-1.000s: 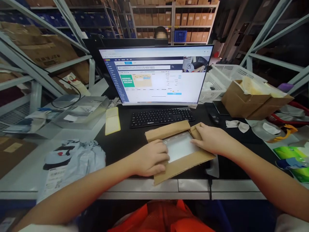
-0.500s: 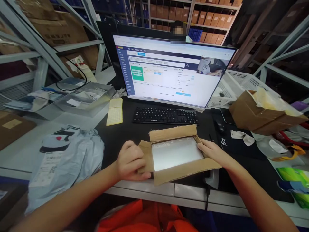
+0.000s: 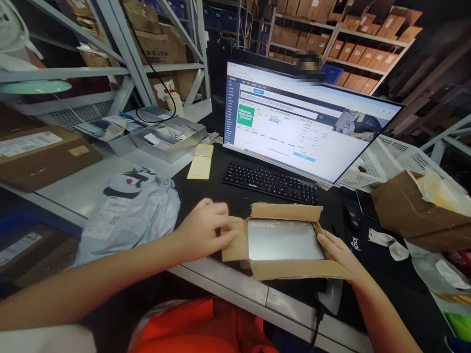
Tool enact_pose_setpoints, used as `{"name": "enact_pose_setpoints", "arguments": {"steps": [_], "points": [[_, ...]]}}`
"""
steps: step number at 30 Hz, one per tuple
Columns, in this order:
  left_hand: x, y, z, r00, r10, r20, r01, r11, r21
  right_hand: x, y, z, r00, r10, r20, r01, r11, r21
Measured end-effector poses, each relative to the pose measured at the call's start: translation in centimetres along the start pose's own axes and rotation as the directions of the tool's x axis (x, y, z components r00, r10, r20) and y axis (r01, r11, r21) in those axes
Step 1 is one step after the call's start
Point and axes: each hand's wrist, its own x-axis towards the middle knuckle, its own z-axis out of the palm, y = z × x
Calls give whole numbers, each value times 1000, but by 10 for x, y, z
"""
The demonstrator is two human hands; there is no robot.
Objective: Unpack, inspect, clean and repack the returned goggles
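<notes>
A flat cardboard box [image 3: 283, 267] lies open on the black desk mat [image 3: 235, 201] at the front edge, its flaps folded out. Inside it lies a white flat item [image 3: 285, 240] with faint lettering along its top. My left hand [image 3: 204, 230] rests on the box's left flap, fingers pressing it outward. My right hand [image 3: 340, 255] holds the box's right side, fingers at the edge of the white item. A black keyboard [image 3: 270, 182] sits just behind the box.
A lit monitor [image 3: 305, 127] stands behind the keyboard. A grey mailer bag [image 3: 128, 211] lies to the left, with a yellow label sheet [image 3: 200, 162] and a clear tray [image 3: 169, 137] beyond. To the right are a mouse [image 3: 351, 213], an open brown box [image 3: 415, 211] and a white basket [image 3: 390, 162].
The flaps have been spread open and the white item is uncovered. My left hand moved out to the left flap, my right hand to the right edge. The camera swung left.
</notes>
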Motion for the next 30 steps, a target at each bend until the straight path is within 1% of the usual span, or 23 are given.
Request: {"name": "enact_pose_setpoints", "arguments": {"steps": [2,3,4,5,6,7,8,9,10,11,13,14,16,18,19,20,22,23,25,26,28,29,30], "points": [[24,7,-12,996,-67,53,58,987,150,2,1,0,1000,2,-10,-2,1000,-6],[37,9,-14,989,-100,106,76,976,205,2,1,0,1000,1,-14,-1,1000,-8],[49,11,-15,974,-124,187,78,968,237,2,1,0,1000,0,-19,0,1000,-9],[60,12,-12,944,-151,294,80,967,242,2,1,0,1000,-3,-28,2,1000,-8],[71,12,-8,900,-179,398,96,971,220,1,0,0,999,-6,-41,5,1000,-7],[79,12,-2,855,-203,477,130,975,181,0,0,1,999,-9,-54,8,1000,-4],[85,10,4,823,-221,523,174,975,138,-1,0,1,998,-9,-63,9,1000,-1],[89,8,11,811,-236,535,220,971,95,-2,1,1,998,-9,-67,9,1000,3],[91,5,18,818,-240,523,253,966,47,-2,2,2,998,-10,-68,11,1000,8],[92,1,24,840,-219,497,262,965,-17,-3,3,2,998,-13,-66,14,1000,14],[91,-11,34,885,-115,452,223,955,-195,-2,5,2,998,-18,-55,19,1000,20],[91,-17,39,901,-50,432,197,932,-303,-2,6,2,999,-20,-47,21,1000,20],[92,-30,49,918,66,392,156,848,-507,0,7,2,999,-21,-37,22,999,29],[96,-40,59,913,118,390,174,753,-635,1,7,2,1000,-19,-25,20,999,48],[98,-44,64,903,117,414,212,717,-665,1,6,2,1000,-18,-21,20,998,59],[100,-47,68,889,101,448,260,693,-672,1,6,2,1000,-19,-18,20,997,69],[104,-51,71,857,43,514,351,682,-641,0,4,4,1000,-17,-14,18,996,84],[105,-52,71,843,18,537,379,689,-617,-1,3,5,1000,-15,-17,16,996,93],[108,-51,61,822,0,570,390,730,-562,-3,1,7,999,-15,-33,18,993,118],[109,-49,53,802,-5,597,386,767,-512,-4,0,8,999,-18,-41,23,992,127],[110,-42,31,747,-32,664,365,854,-370,-5,-1,12,997,-39,-60,47,990,136],[109,-36,19,743,-59,666,337,893,-297,-5,0,13,996,-59,-67,68,988,137],[107,-28,7,774,-91,626,302,923,-239,-6,2,15,993,-82,-81,92,987,134]]}}
